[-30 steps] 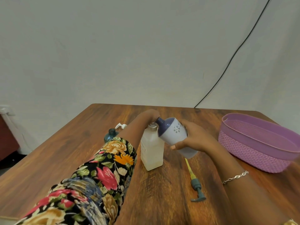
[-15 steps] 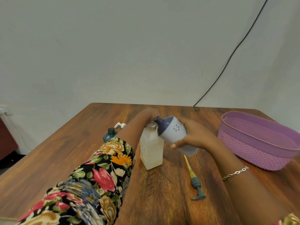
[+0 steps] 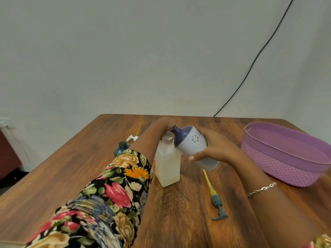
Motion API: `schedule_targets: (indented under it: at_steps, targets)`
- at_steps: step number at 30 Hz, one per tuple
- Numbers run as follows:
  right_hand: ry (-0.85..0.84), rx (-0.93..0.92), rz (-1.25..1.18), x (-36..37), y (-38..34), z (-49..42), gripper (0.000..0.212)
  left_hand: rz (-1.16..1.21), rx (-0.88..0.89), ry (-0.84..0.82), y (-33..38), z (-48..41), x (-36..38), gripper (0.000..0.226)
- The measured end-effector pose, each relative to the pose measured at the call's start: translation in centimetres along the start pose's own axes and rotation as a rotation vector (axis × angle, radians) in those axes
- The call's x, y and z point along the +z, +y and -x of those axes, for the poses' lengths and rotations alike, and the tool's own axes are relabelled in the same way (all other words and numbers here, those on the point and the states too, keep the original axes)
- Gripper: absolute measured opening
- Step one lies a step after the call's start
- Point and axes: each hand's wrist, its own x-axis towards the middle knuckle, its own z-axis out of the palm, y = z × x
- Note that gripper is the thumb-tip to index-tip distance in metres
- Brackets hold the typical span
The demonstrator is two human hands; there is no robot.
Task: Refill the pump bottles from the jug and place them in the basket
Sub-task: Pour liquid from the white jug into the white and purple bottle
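1. Teal pump bottle (image 3: 122, 148) stands upright and uncapped on the wooden table (image 3: 59, 169), at 9 o'clock from the pale bottle and partly behind the floral sleeve (image 3: 114, 187).
2. A white pump head (image 3: 132, 138) lies on the table just beyond it, at 1 o'clock from the teal bottle.
3. The left hand (image 3: 165, 123) reaches over from 7 o'clock and curls down around the neck of the pale pump bottle (image 3: 167, 167), holding it. Its fingertips are hidden.
4. The pale pump bottle stands upright near the table's middle, with its pump off.
5. The jug (image 3: 194, 145), lavender with a dark blue top, is tilted, its spout pointing to 10 o'clock and meeting the pale bottle's mouth.
6. The right hand (image 3: 215, 149) wraps the jug's body, thumb underneath. A bracelet (image 3: 262, 189) sits on that wrist.
7. A loose pump (image 3: 215, 197) with a yellow tube lies flat at 5 o'clock from the pale bottle.
8. The purple basket (image 3: 286, 154) sits at 3 o'clock, well apart from the bottles.
9. A black cable (image 3: 250, 68) runs down the wall.
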Motion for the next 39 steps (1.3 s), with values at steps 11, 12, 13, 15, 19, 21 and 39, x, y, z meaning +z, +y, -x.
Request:
schedule_targets:
  at_steps: [11,12,13,15,19,21,39]
  targets:
    - [-0.016,-0.007,-0.006,0.1,-0.1,0.1,0.075,0.177,-0.036,0.028,-0.5,-0.6,-0.2,0.025]
    - [-0.014,-0.010,0.002,-0.1,-0.1,0.0,0.076,0.221,-0.056,0.032,-0.5,-0.6,-0.3,0.026]
    - [-0.009,-0.011,0.007,-0.3,-0.1,0.0,0.076,0.235,-0.060,0.039,-0.4,-0.5,-0.3,0.029]
    - [-0.004,-0.010,0.010,-0.3,0.0,-0.1,0.076,0.190,-0.018,0.050,-0.3,-0.6,-0.2,0.034]
    - [-0.017,-0.007,-0.009,0.5,0.3,-0.2,0.076,-0.050,0.017,0.015,-0.6,-0.6,0.0,0.026]
    - [-0.004,0.000,-0.029,0.8,0.4,-0.2,0.076,-0.077,0.006,0.009,-0.8,-0.8,0.3,0.027]
    - [-0.010,0.033,0.022,0.6,-0.1,0.0,0.080,-0.055,0.001,-0.010,-0.5,-0.1,0.4,0.039]
